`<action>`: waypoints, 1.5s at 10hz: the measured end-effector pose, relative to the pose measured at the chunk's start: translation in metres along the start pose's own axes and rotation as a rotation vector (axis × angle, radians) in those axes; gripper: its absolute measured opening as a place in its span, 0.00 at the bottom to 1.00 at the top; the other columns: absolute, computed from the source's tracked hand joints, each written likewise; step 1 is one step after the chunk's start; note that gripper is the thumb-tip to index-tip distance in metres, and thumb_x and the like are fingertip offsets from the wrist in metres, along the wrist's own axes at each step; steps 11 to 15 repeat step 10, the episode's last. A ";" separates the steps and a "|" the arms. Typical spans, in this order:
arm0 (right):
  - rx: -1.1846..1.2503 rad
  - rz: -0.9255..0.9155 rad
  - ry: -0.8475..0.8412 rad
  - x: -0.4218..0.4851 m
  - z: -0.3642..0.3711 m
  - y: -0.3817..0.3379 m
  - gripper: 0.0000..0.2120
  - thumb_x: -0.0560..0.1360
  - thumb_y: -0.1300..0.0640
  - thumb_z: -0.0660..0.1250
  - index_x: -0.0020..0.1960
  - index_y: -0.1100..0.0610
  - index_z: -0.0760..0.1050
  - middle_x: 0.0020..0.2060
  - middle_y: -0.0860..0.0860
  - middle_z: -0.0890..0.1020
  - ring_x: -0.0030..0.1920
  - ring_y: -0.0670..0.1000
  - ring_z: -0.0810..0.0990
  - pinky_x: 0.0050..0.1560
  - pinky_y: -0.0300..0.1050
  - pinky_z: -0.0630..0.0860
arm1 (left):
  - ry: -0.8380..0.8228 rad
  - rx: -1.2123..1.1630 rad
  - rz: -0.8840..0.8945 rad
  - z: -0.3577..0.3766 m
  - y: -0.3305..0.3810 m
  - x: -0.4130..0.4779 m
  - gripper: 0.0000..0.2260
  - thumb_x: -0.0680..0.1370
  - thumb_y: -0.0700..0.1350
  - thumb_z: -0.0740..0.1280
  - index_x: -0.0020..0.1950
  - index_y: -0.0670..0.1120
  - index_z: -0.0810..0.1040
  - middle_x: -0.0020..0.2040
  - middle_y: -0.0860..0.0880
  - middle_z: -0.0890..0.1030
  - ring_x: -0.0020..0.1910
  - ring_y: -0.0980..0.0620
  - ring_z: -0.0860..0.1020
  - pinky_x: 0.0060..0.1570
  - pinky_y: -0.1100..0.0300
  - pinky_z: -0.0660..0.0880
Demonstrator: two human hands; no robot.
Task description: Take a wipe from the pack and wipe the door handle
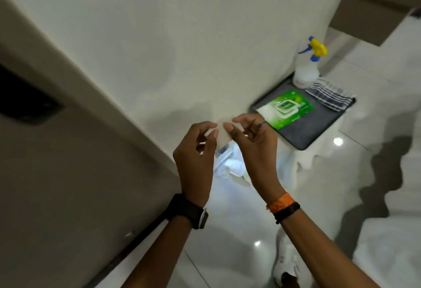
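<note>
Now both hands (224,148) pinch the wipe (222,136) between them.

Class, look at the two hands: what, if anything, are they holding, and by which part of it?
Both hands, left hand and right hand, pinch a pale wipe between fingertips at its top edge, one near each upper corner.

head cam | looks steeply down and forward | hands (224,151) close | floor (376,128) below

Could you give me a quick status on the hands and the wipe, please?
Left hand and right hand pinch the wipe between them. Pack on mat. Door handle not visible.
</note>
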State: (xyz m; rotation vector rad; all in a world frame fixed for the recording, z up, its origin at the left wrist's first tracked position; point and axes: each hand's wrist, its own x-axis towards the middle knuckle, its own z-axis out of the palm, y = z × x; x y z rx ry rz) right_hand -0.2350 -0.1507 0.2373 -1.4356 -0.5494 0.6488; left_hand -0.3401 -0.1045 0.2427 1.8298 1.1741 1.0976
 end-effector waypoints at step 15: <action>-1.211 0.016 -0.202 0.259 -0.259 0.236 0.16 0.80 0.53 0.70 0.64 0.60 0.80 0.65 0.59 0.77 0.67 0.62 0.73 0.65 0.56 0.70 | -0.636 0.565 0.162 0.403 -0.138 0.016 0.11 0.77 0.35 0.72 0.59 0.39 0.82 0.58 0.41 0.80 0.57 0.39 0.77 0.56 0.46 0.78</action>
